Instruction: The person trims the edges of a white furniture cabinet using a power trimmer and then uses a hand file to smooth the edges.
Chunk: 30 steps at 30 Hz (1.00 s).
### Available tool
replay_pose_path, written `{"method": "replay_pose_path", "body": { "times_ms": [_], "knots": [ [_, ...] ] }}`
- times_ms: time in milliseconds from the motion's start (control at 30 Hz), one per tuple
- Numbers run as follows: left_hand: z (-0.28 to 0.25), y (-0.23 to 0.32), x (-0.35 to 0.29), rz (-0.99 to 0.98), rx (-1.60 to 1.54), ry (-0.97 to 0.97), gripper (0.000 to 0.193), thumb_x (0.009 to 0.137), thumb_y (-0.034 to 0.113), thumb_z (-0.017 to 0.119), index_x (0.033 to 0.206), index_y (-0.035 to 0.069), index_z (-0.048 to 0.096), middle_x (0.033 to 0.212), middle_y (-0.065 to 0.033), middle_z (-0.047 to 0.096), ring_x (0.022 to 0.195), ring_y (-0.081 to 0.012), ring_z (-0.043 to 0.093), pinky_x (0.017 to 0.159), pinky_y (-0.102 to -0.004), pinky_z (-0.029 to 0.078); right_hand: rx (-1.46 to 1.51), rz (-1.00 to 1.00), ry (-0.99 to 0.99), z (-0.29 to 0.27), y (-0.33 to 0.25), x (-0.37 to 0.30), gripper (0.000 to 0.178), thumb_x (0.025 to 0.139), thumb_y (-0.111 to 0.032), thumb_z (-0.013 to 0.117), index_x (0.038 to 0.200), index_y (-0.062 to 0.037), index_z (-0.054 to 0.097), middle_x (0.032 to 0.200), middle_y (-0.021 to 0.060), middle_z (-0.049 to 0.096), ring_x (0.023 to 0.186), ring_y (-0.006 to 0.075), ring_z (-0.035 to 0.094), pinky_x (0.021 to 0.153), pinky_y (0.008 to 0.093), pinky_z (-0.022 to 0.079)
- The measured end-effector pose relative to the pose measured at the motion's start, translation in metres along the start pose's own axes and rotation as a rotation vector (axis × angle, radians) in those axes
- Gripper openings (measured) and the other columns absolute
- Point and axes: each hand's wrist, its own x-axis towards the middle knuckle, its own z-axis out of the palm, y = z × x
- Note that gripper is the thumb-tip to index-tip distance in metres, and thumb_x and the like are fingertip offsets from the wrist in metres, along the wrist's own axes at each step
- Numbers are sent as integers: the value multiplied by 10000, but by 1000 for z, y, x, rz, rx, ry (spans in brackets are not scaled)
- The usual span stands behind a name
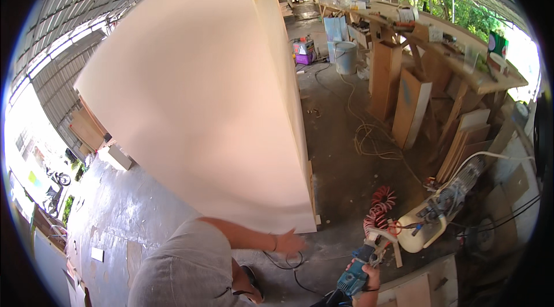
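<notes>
My right hand (pixel 370 280) is closed around a teal and black handheld power tool (pixel 353 275) near the lower edge. Its working end points away from me, toward a pale curved piece, and its exact kind is not clear. From a grey sleeve at the lower left, my left arm reaches to the right. My left hand (pixel 290 243), slightly blurred, has its fingers apart and nothing in it. It is just below the bottom corner of a large pale panelled box (pixel 202 93), which fills the middle of the view. I cannot tell whether the hand touches it.
An air compressor (pixel 418 235) with a red coiled hose (pixel 380 203) stands at right. Cables (pixel 369 139) cross the floor. A cluttered workbench (pixel 450 56) runs along the right, with boards (pixel 461 145) leaning against it. A bucket (pixel 345 57) stands farther back.
</notes>
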Motion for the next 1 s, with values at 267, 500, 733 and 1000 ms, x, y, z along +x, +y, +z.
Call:
{"method": "replay_pose_path", "body": {
  "times_ms": [267,500,733,1000],
  "knots": [
    [-62,210,-101,-137,-1176,8,790,859,610,582,1320,-22,467,1219,-207,577,1126,-320,563,923,-411,446,145,99,37,66,-13,-84,628,698,-323,750,1153,37,511,1033,182,601,989,322,597,926,453,480],
    [-191,273,-152,-195,-1539,-56,639,757,639,680,972,39,634,746,-47,588,677,-153,560,603,-297,435,85,27,24,199,-79,-151,646,705,-378,756,1151,17,504,1036,139,562,1001,282,556,950,421,444],
    [-216,295,-193,-196,-1912,123,551,747,587,737,860,53,664,659,7,544,528,-98,437,481,-264,314,1,-87,45,263,-93,-185,621,760,-394,700,1183,12,496,1078,144,560,1032,274,551,966,426,439],
    [-200,312,-294,-152,-1968,142,533,774,557,733,917,47,671,756,3,609,567,-79,436,488,-248,325,-68,-133,36,332,-47,-234,603,823,-420,621,1220,12,484,1115,126,558,1076,260,547,987,418,434]
  ]
}}
